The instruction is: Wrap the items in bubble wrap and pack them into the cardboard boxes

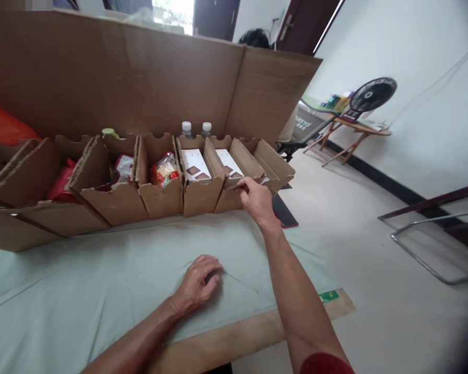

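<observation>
My right hand [256,200] is at the front rim of a cardboard bin [231,200] toward the right end of a row, its fingers closed on the rim. A white box with brown pictures [229,162] lies in that bin. Another white box [195,165] fills the bin to its left. My left hand [201,278] rests on the pale green cloth [140,265], fingers loosely bent and thumb apart, with nothing in it. The undersides of my right fingers are partly hidden.
Other bins hold a red and clear snack packet [166,170] and a red package [64,182]. Two white-capped bottles [186,127] stand behind the row. A tall cardboard panel [140,72] rises at the back. A fan [373,95] stands on a small wooden table [356,124].
</observation>
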`<control>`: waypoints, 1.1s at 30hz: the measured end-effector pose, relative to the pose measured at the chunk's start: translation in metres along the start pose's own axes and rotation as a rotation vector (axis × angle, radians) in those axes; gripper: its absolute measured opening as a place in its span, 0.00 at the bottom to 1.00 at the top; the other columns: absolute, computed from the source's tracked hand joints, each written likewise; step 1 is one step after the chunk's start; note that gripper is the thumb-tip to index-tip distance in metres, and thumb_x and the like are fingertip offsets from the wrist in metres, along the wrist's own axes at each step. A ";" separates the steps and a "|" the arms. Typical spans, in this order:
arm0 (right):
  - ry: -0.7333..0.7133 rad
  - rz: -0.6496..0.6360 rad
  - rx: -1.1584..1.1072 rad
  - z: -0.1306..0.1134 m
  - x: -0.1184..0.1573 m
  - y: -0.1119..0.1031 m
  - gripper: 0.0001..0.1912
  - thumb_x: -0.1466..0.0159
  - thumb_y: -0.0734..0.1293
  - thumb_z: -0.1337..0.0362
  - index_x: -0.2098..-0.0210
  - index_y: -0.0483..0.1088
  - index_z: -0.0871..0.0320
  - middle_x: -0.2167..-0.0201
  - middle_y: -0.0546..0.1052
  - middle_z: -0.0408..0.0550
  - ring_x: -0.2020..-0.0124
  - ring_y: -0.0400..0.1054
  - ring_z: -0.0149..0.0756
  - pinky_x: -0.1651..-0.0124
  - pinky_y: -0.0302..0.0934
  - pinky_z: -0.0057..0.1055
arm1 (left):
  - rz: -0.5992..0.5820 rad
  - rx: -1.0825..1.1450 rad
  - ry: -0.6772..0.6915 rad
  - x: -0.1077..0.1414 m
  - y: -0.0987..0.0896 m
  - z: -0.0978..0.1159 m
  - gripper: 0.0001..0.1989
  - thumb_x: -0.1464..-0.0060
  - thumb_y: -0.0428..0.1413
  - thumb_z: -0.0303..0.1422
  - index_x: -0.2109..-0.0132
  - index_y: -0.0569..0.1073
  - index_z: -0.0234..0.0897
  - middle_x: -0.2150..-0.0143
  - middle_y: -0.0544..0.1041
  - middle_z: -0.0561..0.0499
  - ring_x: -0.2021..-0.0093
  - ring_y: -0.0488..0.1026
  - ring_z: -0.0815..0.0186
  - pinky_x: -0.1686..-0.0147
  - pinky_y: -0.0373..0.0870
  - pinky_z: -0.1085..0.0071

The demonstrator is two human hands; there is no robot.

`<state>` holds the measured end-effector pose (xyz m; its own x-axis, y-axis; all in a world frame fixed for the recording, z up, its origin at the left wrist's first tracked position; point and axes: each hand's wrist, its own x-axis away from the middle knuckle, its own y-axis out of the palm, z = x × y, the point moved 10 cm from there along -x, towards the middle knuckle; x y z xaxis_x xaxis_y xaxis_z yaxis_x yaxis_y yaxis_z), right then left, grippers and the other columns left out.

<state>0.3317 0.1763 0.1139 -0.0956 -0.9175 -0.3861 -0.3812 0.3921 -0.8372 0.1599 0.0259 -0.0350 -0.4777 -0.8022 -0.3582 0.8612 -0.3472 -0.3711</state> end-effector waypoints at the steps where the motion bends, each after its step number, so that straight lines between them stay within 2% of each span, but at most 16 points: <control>1: -0.003 0.010 -0.004 -0.001 0.001 -0.003 0.10 0.38 0.66 0.63 0.60 0.79 0.52 0.70 0.82 0.47 0.65 0.76 0.44 0.60 0.64 0.34 | 0.003 0.014 -0.007 -0.001 0.000 -0.001 0.14 0.43 0.53 0.26 0.52 0.79 0.37 0.56 0.83 0.43 0.49 0.77 0.55 0.48 0.75 0.55; 3: -0.022 0.038 -0.021 -0.002 0.012 -0.011 0.10 0.38 0.65 0.64 0.62 0.78 0.54 0.69 0.83 0.48 0.66 0.76 0.42 0.61 0.64 0.33 | 0.020 0.038 -0.026 -0.002 -0.002 -0.003 0.14 0.44 0.54 0.26 0.52 0.79 0.37 0.55 0.82 0.43 0.51 0.78 0.56 0.49 0.76 0.56; 6: -0.068 0.065 -0.047 -0.002 0.053 -0.028 0.10 0.38 0.64 0.66 0.62 0.78 0.55 0.69 0.83 0.47 0.68 0.76 0.40 0.62 0.65 0.32 | 0.078 0.042 -0.050 0.000 -0.008 -0.008 0.18 0.45 0.54 0.26 0.48 0.77 0.37 0.48 0.80 0.41 0.47 0.77 0.55 0.46 0.75 0.55; 9: -0.201 0.149 -0.093 -0.008 0.117 -0.058 0.10 0.38 0.64 0.67 0.62 0.77 0.56 0.69 0.83 0.46 0.71 0.76 0.37 0.64 0.67 0.30 | 0.179 0.025 -0.099 0.005 -0.019 -0.017 0.26 0.46 0.55 0.27 0.39 0.72 0.37 0.37 0.72 0.37 0.38 0.71 0.51 0.44 0.74 0.54; 11: -0.293 0.219 -0.093 -0.012 0.166 -0.082 0.10 0.38 0.64 0.69 0.61 0.76 0.56 0.68 0.83 0.45 0.71 0.76 0.35 0.64 0.68 0.29 | 0.237 0.020 -0.138 0.010 -0.027 -0.022 0.30 0.47 0.56 0.28 0.36 0.68 0.37 0.34 0.69 0.37 0.35 0.69 0.50 0.44 0.74 0.54; 14: -0.324 0.262 -0.038 -0.007 0.235 -0.115 0.12 0.38 0.65 0.71 0.59 0.76 0.54 0.68 0.82 0.44 0.69 0.77 0.36 0.63 0.70 0.30 | 0.292 0.030 -0.170 0.009 -0.040 -0.018 0.32 0.47 0.56 0.29 0.34 0.65 0.38 0.33 0.67 0.37 0.33 0.66 0.49 0.41 0.72 0.53; 16: -0.250 0.281 -0.024 0.007 0.273 -0.133 0.11 0.39 0.67 0.70 0.59 0.77 0.52 0.68 0.82 0.44 0.69 0.77 0.36 0.63 0.70 0.30 | 0.289 0.059 -0.182 0.000 -0.045 -0.010 0.35 0.46 0.56 0.31 0.31 0.63 0.39 0.31 0.65 0.38 0.32 0.64 0.48 0.40 0.71 0.53; 17: -0.167 0.322 -0.039 0.019 0.290 -0.144 0.11 0.40 0.69 0.68 0.57 0.77 0.52 0.67 0.82 0.45 0.68 0.77 0.37 0.62 0.70 0.31 | 0.269 0.084 -0.187 -0.007 -0.045 -0.004 0.36 0.46 0.57 0.31 0.30 0.61 0.40 0.29 0.63 0.39 0.31 0.63 0.48 0.40 0.70 0.53; 18: -0.060 0.386 -0.077 0.034 0.308 -0.154 0.15 0.40 0.71 0.66 0.53 0.76 0.53 0.65 0.82 0.47 0.67 0.77 0.39 0.61 0.71 0.33 | 0.238 0.116 -0.191 -0.016 -0.042 0.002 0.39 0.47 0.57 0.31 0.29 0.59 0.41 0.27 0.61 0.39 0.30 0.61 0.48 0.39 0.70 0.52; 20: 0.185 0.514 -0.224 0.067 0.343 -0.163 0.32 0.41 0.74 0.63 0.38 0.68 0.55 0.58 0.82 0.52 0.62 0.78 0.42 0.58 0.72 0.38 | 0.172 0.191 -0.192 -0.036 -0.033 0.014 0.43 0.50 0.57 0.29 0.27 0.56 0.41 0.26 0.59 0.40 0.28 0.58 0.47 0.36 0.65 0.50; 22: 0.381 0.512 -0.404 0.093 0.368 -0.147 0.47 0.41 0.75 0.58 0.28 0.52 0.55 0.47 0.79 0.60 0.56 0.77 0.46 0.53 0.72 0.44 | 0.090 0.288 -0.191 -0.053 -0.018 0.024 0.46 0.54 0.57 0.27 0.27 0.57 0.39 0.27 0.61 0.40 0.28 0.58 0.47 0.33 0.61 0.49; 23: 0.443 0.450 -0.463 0.099 0.374 -0.132 0.50 0.41 0.75 0.55 0.27 0.50 0.55 0.43 0.76 0.62 0.52 0.77 0.48 0.51 0.71 0.47 | 0.053 0.334 -0.189 -0.059 -0.011 0.028 0.45 0.56 0.57 0.26 0.28 0.59 0.38 0.28 0.64 0.41 0.29 0.60 0.47 0.32 0.60 0.50; 25: 0.519 0.307 -0.480 0.100 0.378 -0.100 0.46 0.43 0.75 0.49 0.32 0.59 0.58 0.41 0.75 0.64 0.46 0.74 0.54 0.46 0.69 0.51 | 0.005 0.395 -0.184 -0.062 0.001 0.035 0.43 0.57 0.56 0.26 0.31 0.63 0.36 0.32 0.70 0.42 0.32 0.64 0.48 0.32 0.61 0.52; 27: 0.533 0.262 -0.434 0.090 0.373 -0.080 0.39 0.45 0.75 0.45 0.41 0.68 0.60 0.44 0.76 0.62 0.42 0.70 0.59 0.41 0.65 0.55 | 0.018 0.405 -0.187 -0.052 0.002 0.037 0.41 0.57 0.56 0.27 0.32 0.65 0.35 0.34 0.73 0.43 0.34 0.66 0.49 0.33 0.62 0.53; 30: 0.457 0.349 -0.395 0.062 0.347 -0.071 0.30 0.44 0.75 0.47 0.50 0.74 0.61 0.50 0.79 0.59 0.42 0.70 0.57 0.37 0.62 0.54 | 0.141 0.407 -0.208 -0.017 -0.016 0.035 0.38 0.53 0.58 0.29 0.33 0.64 0.35 0.36 0.73 0.42 0.35 0.68 0.49 0.34 0.63 0.53; 33: 0.342 0.299 -0.453 0.032 0.299 -0.045 0.20 0.44 0.76 0.50 0.61 0.77 0.58 0.63 0.82 0.55 0.55 0.76 0.52 0.46 0.69 0.49 | 0.351 0.375 -0.236 0.028 -0.057 0.025 0.32 0.48 0.59 0.31 0.35 0.65 0.36 0.38 0.74 0.42 0.38 0.71 0.52 0.38 0.67 0.55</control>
<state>0.3501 -0.1134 0.0238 -0.5172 -0.7721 -0.3694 -0.6367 0.6355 -0.4368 0.1022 0.0112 -0.0022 -0.1373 -0.9726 -0.1878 0.9847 -0.1546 0.0806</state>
